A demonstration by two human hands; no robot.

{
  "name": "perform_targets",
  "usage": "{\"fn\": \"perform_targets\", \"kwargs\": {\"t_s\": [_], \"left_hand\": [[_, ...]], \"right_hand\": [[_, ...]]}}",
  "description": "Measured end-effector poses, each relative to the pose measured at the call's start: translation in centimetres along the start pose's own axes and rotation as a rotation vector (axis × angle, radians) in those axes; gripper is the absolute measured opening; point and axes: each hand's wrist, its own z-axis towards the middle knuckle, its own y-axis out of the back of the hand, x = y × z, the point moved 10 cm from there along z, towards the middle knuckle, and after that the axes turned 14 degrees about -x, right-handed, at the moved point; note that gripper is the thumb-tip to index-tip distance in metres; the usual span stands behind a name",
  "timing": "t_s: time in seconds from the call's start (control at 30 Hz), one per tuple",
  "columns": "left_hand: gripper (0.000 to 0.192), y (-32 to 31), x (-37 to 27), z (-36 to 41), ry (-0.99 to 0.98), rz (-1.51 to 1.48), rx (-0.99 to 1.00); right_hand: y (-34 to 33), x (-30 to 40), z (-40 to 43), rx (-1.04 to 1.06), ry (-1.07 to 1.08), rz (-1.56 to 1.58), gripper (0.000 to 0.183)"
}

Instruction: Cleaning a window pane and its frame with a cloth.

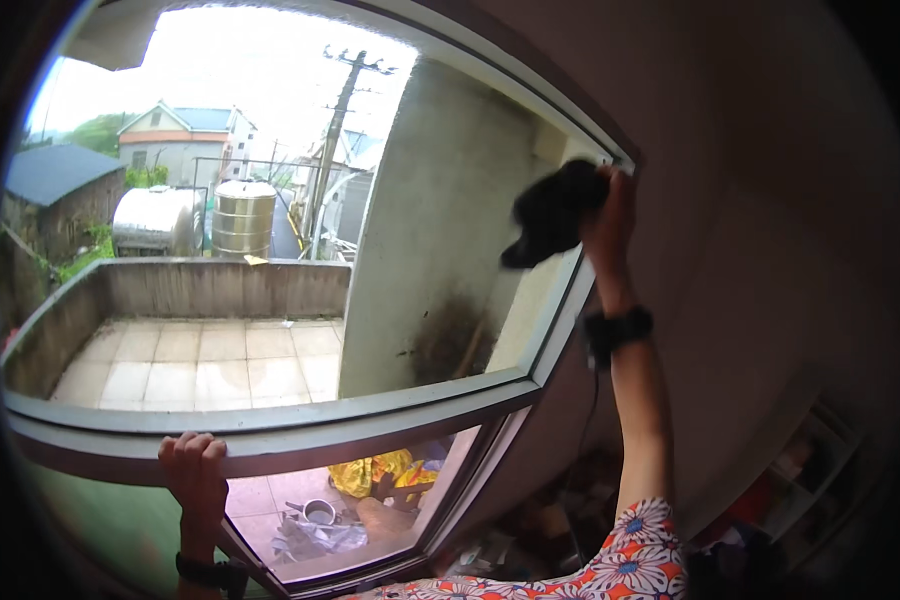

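Observation:
My right hand (613, 225) is raised to the upper right corner of a large window frame (551, 360), shut on a black cloth (555, 214) that hangs in front of the glass pane. A black band is around that wrist, and a thin cable hangs beside it. Lower left, my left hand (195, 472) has its fingers curled over the crossbar (307, 420) below the big pane, with another black band on the wrist. Beneath the crossbar is a smaller window section.
Outside are a tiled balcony (202, 356) with a low wall (232, 292), metal tanks (244, 217) and a utility pole (337, 135). Through the lower section a metal pot (319, 511) and yellow plastic bags (379, 472) show on tiles. A shelf (810, 472) stands in the dark room at right.

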Motion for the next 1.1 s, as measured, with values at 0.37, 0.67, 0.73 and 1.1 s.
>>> {"fn": "perform_targets", "kwargs": {"t_s": [0.37,0.67,0.73,1.1], "left_hand": [[0.019,-0.4,0.9,-1.0,-0.002,0.035,0.027],[0.027,-0.9,1.3,-2.1,0.013,0.083,0.08],[0.024,-1.1,1.5,-2.6,-0.007,0.11,0.074],[0.023,-1.0,3.3,-3.9,-0.043,0.162,0.091]], "right_hand": [[-2.0,13.1,-22.9,0.633,0.181,0.151,0.075],[-5.5,16.4,0.4,-0.138,0.526,0.431,0.05],[-5.5,14.0,2.5,-0.206,0.539,0.376,0.045],[-0.3,-5.4,-13.8,0.317,-0.215,-0.228,0.048]]}}
